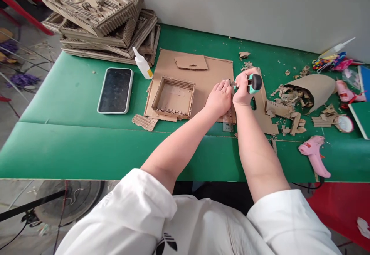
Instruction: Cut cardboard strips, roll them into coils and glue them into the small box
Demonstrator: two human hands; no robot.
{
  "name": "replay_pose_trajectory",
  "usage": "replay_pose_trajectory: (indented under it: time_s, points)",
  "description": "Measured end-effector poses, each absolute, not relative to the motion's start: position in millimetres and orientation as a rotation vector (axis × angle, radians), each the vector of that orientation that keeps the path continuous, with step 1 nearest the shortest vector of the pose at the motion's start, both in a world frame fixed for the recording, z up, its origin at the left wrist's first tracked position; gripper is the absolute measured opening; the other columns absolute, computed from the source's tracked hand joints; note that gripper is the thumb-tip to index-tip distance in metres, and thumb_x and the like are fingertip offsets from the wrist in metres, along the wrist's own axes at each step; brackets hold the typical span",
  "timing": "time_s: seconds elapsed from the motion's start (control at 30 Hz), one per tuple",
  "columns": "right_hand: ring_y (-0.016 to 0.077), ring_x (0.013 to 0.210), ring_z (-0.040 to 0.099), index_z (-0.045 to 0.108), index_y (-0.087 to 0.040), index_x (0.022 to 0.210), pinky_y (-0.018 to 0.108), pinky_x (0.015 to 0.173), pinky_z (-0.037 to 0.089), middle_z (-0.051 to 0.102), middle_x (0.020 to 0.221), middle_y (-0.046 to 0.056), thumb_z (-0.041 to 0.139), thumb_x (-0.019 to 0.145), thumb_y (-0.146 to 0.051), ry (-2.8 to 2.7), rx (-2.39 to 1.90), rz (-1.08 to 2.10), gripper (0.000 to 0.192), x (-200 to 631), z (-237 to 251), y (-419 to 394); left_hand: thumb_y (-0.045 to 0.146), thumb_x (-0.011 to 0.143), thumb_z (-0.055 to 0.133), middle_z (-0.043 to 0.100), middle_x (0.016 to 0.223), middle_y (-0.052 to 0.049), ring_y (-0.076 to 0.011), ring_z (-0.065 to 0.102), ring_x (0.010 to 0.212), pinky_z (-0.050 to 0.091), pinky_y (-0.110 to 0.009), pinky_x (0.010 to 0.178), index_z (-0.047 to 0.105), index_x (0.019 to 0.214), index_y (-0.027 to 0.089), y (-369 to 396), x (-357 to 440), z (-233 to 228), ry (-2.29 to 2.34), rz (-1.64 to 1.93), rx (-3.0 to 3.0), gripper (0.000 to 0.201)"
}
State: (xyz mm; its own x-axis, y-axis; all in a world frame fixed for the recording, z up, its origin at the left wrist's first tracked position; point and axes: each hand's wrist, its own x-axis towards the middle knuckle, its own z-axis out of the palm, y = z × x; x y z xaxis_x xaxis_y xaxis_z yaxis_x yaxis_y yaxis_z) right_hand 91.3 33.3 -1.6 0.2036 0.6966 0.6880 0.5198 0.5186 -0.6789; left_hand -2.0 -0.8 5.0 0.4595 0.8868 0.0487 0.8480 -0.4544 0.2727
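My left hand (pixel 219 99) lies flat with outstretched fingers, pressing a clear ruler (pixel 228 126) onto a brown cardboard sheet (pixel 204 77). Close beside it, my right hand (pixel 242 88) is closed around a utility knife (pixel 255 83) with a green and black handle. The knife's blade end is at the ruler's upper part, mostly hidden by my fingers. A small square cardboard tray (pixel 192 101) sits on the sheet, left of my hands. Behind that tray lies a loose cut piece of cardboard (pixel 190 61).
Stacked cardboard trays (pixel 115 27) stand back left, near a white glue bottle (pixel 142 64) and a phone (pixel 115 91). Cardboard scraps (pixel 296 122), a rolled cardboard cone (pixel 320 87) and a pink glue gun (pixel 315 155) lie right. A grey wall (pixel 245 8) rises behind.
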Motion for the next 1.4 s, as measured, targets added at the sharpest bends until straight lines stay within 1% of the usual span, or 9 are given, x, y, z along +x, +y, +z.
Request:
replay_pose_trajectory:
  time_s: [0.1, 0.3, 0.47, 0.7, 0.97, 1.1, 1.23, 1.3, 1.4]
  points:
    - [0.0141, 0.054, 0.049, 0.038, -0.024, 0.066, 0.037, 0.058, 0.047, 0.04, 0.059, -0.003, 0.034, 0.084, -0.067, -1.353, -1.064, 0.115, 0.047, 90, -2, 34, 0.015, 0.093, 0.024, 0.032, 0.151, -0.014, -0.0217, 0.026, 0.142, 0.022, -0.035, 0.116, 0.033, 0.141, 0.001, -1, -2, 5, 1.504, 0.301, 2.482, 0.051]
    - [0.0139, 0.052, 0.048, 0.039, -0.025, 0.068, 0.036, 0.056, 0.046, 0.04, 0.057, -0.003, 0.033, 0.085, -0.067, -1.355, -1.059, 0.12, 0.046, 88, -4, 34, 0.015, 0.093, 0.023, 0.032, 0.151, -0.015, -0.0221, 0.026, 0.142, 0.022, -0.036, 0.116, 0.033, 0.141, 0.001, -1, -3, 6, 1.495, 0.307, 2.479, 0.051]
    - [0.0144, 0.054, 0.049, 0.039, -0.024, 0.069, 0.036, 0.056, 0.045, 0.042, 0.06, -0.003, 0.034, 0.086, -0.065, -1.37, -1.054, 0.122, 0.044, 89, -6, 33, 0.015, 0.094, 0.023, 0.031, 0.151, -0.014, -0.022, 0.026, 0.142, 0.022, -0.035, 0.116, 0.033, 0.141, 0.002, -1, -2, 6, 1.506, 0.296, 2.479, 0.05]
    - [0.0154, 0.055, 0.049, 0.041, -0.025, 0.068, 0.037, 0.061, 0.046, 0.042, 0.058, -0.002, 0.035, 0.084, -0.066, -1.375, -1.065, 0.13, 0.045, 89, -4, 32, 0.016, 0.094, 0.024, 0.032, 0.151, -0.014, -0.0221, 0.026, 0.142, 0.023, -0.035, 0.116, 0.033, 0.141, 0.001, 0, -2, 4, 1.505, 0.299, 2.492, 0.05]
    - [0.015, 0.054, 0.049, 0.041, -0.025, 0.067, 0.037, 0.058, 0.046, 0.043, 0.058, -0.002, 0.034, 0.085, -0.065, -1.381, -1.078, 0.105, 0.045, 89, -4, 30, 0.015, 0.093, 0.022, 0.03, 0.151, -0.014, -0.022, 0.025, 0.142, 0.023, -0.035, 0.116, 0.033, 0.141, 0.002, -1, -3, 7, 1.506, 0.267, 2.486, 0.05]
    - [0.0145, 0.054, 0.049, 0.04, -0.025, 0.067, 0.036, 0.058, 0.047, 0.043, 0.058, -0.002, 0.032, 0.084, -0.069, -1.371, -1.103, 0.098, 0.048, 90, -4, 31, 0.015, 0.093, 0.023, 0.03, 0.152, -0.013, -0.0216, 0.025, 0.142, 0.022, -0.035, 0.116, 0.034, 0.14, 0.003, -2, -3, 8, 1.507, 0.27, 2.473, 0.05]
    - [0.014, 0.052, 0.047, 0.041, -0.025, 0.067, 0.035, 0.055, 0.045, 0.041, 0.056, -0.003, 0.038, 0.082, -0.068, -1.334, -1.016, 0.151, 0.046, 90, -5, 31, 0.015, 0.093, 0.023, 0.031, 0.151, -0.014, -0.0226, 0.025, 0.142, 0.022, -0.035, 0.117, 0.035, 0.14, 0.001, -2, -2, 7, 1.502, 0.294, 2.481, 0.05]
    - [0.0142, 0.052, 0.047, 0.041, -0.024, 0.067, 0.036, 0.056, 0.045, 0.041, 0.056, -0.004, 0.041, 0.083, -0.065, -1.333, -0.994, 0.176, 0.043, 91, -5, 29, 0.015, 0.093, 0.023, 0.031, 0.151, -0.015, -0.023, 0.026, 0.142, 0.022, -0.035, 0.116, 0.035, 0.139, 0.0, -2, -2, 6, 1.5, 0.301, 2.489, 0.05]
    - [0.0154, 0.057, 0.051, 0.042, -0.024, 0.068, 0.038, 0.062, 0.047, 0.043, 0.059, -0.003, 0.04, 0.084, -0.063, -1.364, -1.045, 0.173, 0.042, 91, -4, 23, 0.015, 0.094, 0.022, 0.031, 0.151, -0.015, -0.0227, 0.026, 0.142, 0.022, -0.035, 0.116, 0.036, 0.139, 0.002, -1, -2, 5, 1.509, 0.297, 2.49, 0.049]
